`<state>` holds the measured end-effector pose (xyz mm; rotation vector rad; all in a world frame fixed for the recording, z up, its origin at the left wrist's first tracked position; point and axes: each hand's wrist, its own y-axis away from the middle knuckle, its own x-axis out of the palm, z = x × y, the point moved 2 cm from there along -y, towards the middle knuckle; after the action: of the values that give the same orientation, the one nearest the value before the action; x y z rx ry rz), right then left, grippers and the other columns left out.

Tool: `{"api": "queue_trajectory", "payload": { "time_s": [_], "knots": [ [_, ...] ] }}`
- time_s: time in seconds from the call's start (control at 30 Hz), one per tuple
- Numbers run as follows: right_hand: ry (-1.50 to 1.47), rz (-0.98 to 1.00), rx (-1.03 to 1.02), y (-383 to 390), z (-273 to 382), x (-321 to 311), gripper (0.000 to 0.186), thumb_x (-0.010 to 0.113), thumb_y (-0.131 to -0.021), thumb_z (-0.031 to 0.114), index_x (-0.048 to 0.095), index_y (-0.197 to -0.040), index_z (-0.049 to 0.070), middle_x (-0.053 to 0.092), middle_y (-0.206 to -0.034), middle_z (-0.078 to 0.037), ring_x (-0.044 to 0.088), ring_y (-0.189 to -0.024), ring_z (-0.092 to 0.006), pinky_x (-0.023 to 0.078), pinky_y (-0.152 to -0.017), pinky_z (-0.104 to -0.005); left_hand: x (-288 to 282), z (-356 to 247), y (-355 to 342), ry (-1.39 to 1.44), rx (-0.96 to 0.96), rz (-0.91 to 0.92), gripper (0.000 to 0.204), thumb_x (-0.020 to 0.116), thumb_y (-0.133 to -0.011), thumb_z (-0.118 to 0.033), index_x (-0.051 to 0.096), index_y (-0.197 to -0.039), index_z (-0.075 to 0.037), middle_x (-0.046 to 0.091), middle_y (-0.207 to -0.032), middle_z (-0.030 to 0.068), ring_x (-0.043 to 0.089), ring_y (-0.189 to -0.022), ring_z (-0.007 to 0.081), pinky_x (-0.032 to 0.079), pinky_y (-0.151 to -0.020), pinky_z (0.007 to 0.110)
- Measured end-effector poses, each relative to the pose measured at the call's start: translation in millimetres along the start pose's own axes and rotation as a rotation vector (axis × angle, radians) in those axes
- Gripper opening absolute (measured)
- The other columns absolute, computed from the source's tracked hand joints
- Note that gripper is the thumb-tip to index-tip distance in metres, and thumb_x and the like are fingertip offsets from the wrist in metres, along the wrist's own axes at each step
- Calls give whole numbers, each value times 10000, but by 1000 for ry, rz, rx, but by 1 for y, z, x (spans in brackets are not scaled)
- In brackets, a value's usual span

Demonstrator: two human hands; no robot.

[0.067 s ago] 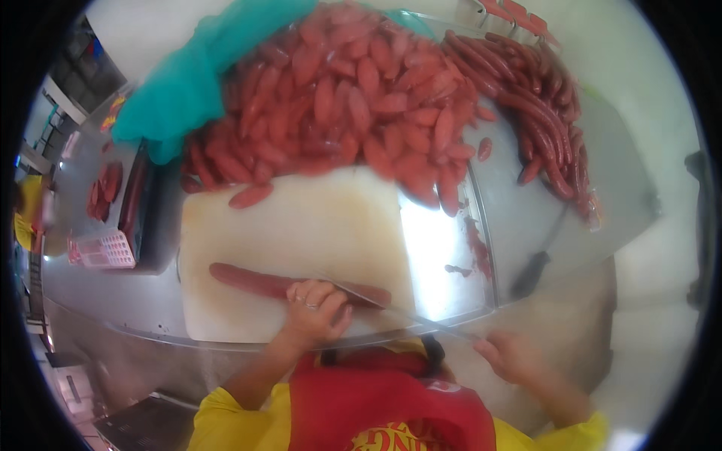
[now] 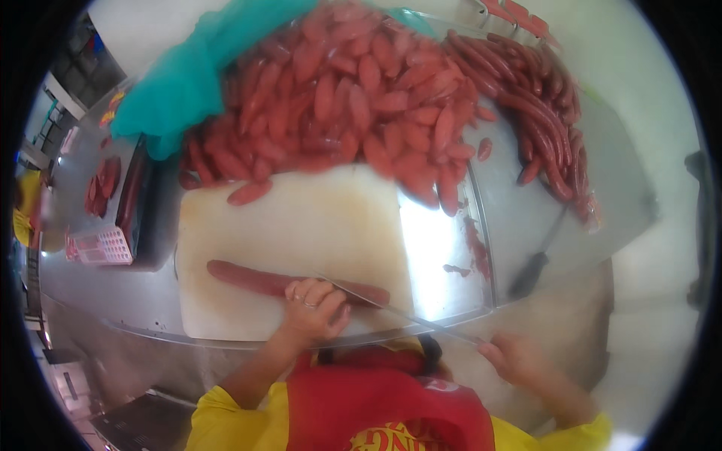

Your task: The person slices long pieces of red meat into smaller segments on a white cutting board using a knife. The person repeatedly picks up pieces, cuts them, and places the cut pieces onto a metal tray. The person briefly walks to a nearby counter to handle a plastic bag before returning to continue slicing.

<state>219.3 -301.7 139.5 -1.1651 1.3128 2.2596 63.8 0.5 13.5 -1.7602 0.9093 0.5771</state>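
A long red sausage (image 2: 248, 276) lies across the lower part of a white cutting board (image 2: 301, 207). My left hand (image 2: 316, 307), with a ring on one finger, is closed over the sausage's middle and presses it to the board. In my right hand (image 2: 515, 357), off the board's right corner, is the handle end of a long thin knife (image 2: 429, 323). Its blade slants up and left across the sausage, the tip just beyond my left fingers. Whether the blade has entered the sausage I cannot tell. Beyond the board rises a big heap of sliced sausage pieces (image 2: 331, 98).
Whole sausages (image 2: 538, 113) are piled at the far right. A dark-handled tool (image 2: 530, 276) lies on the metal table's right side. A green plastic bag (image 2: 177, 105) flanks the heap. To the left are a white-and-pink card (image 2: 101, 246) and a few slices (image 2: 103, 186).
Almost nothing differs. The view has shifted very slightly; both hands, the knife and the sausage keep their places relative to one another.
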Motion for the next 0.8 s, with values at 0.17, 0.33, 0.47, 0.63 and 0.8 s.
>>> {"api": "queue_trajectory", "payload": {
  "time_s": [0.17,0.33,0.47,0.63,0.8],
  "knots": [
    [53,67,-13,-28,21,9,523,449,-979,492,616,-810,25,634,-685,-234,628,-683,-448,498,-628,-520,2,2,0,-21,-28,-6,311,757,-638,-187,605,-908,-166,526,-960,26,503,-934,237,357,-819,389],
    [-154,-33,-231,-122,68,68,614,377,-986,541,615,-857,-11,636,-745,-269,630,-744,-460,491,-689,-536,6,8,-1,-14,-15,-40,268,743,-660,-206,632,-900,-159,560,-964,21,524,-935,224,373,-812,390],
    [-215,14,-161,-77,53,51,563,424,-980,516,611,-839,3,636,-744,-266,636,-756,-447,493,-679,-522,5,10,0,-2,-12,-47,284,745,-650,-202,636,-908,-156,566,-976,21,530,-939,222,377,-806,386],
    [-72,67,-20,11,18,23,526,466,-973,494,589,-815,8,634,-715,-251,631,-684,-455,490,-588,-523,2,10,-2,19,-22,-27,284,746,-654,-192,639,-915,-155,575,-980,16,531,-942,213,377,-802,378],
    [-81,-34,-156,-79,57,62,548,455,-970,513,591,-835,0,626,-670,-242,628,-635,-455,501,-567,-515,4,9,-4,33,-50,-36,268,746,-655,-179,642,-901,-159,580,-955,8,531,-938,210,375,-798,376]
  ]
}}
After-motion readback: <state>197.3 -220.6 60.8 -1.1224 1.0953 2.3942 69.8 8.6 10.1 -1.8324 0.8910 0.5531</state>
